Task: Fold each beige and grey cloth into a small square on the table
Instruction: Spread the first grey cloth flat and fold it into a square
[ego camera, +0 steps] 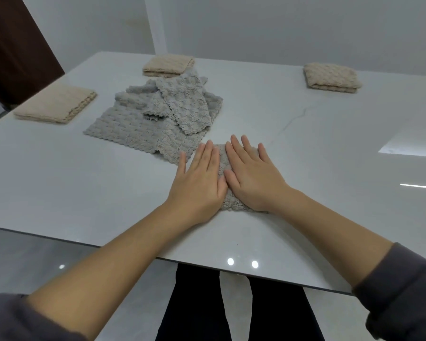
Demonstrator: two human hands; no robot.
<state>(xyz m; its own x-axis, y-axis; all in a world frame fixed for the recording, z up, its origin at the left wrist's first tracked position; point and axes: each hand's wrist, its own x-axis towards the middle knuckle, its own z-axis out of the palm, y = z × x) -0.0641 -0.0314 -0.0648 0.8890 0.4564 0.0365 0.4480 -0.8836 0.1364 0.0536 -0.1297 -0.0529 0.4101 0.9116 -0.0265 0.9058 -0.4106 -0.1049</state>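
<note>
Pressing my left hand (199, 183) and right hand (252, 178), fingers straight, flat on the folded grey cloth (222, 157) beneath them.

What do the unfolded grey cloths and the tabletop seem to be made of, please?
The grey cloths look like plush microfibre or coral fleece, probably synthetic: fluffy pile in a raised scale-like pattern, scalloped edges, limp draping. The table looks like polished stone or a glossy imitation: pale grey, a faint dark vein, sharp reflections of lights. The picture cannot settle which.
</note>
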